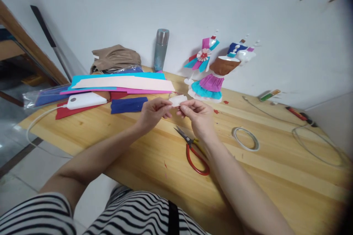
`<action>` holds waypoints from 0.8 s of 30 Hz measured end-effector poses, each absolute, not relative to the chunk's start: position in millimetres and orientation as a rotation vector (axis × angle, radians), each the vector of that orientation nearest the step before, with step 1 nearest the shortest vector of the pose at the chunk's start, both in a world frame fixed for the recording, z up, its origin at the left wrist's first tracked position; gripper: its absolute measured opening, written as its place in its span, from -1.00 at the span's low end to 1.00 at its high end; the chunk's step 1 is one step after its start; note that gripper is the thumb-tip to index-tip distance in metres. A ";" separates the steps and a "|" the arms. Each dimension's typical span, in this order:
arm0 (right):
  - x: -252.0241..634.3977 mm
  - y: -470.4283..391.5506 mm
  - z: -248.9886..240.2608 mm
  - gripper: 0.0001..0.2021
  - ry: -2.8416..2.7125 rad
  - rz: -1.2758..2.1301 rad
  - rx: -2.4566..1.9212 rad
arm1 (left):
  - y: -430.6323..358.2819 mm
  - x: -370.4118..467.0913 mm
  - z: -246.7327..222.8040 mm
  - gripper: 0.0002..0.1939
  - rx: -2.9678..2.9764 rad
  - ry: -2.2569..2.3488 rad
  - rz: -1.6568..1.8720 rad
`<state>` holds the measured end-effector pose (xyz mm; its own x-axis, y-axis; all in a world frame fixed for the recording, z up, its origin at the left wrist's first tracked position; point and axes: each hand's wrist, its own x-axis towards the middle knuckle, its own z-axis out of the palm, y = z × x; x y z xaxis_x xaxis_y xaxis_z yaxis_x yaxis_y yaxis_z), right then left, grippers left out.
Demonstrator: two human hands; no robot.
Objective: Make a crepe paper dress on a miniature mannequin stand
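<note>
A small piece of pale, whitish paper (178, 100) is stretched between my two hands above the table. My left hand (154, 113) pinches its left end between thumb and fingers. On the other side, my right hand (199, 115) grips the lower right edge in the same way. Below my hands lies a pair of scissors (189, 141) with red handles, partly covered by my right wrist. A dark blue strip (129, 105) rests just left of my left hand. Whether the pale piece is folded, I cannot tell.
Coloured sheets (121, 82) are stacked at the back left, beside a white phone-like device (86, 101) on a cable. A thermos (161, 49) stands by the wall. Small dressed mannequins (224, 66) are at the back right. A tape roll (246, 139) lies to the right.
</note>
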<state>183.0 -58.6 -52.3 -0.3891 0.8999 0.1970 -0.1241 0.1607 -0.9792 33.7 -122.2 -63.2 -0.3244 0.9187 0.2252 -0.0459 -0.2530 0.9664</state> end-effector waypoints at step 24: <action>185.5 -64.9 -57.8 -0.77 -1.438 1.463 -0.967 | -127.4 39.5 -47.8 -0.75 0.816 1.339 1.615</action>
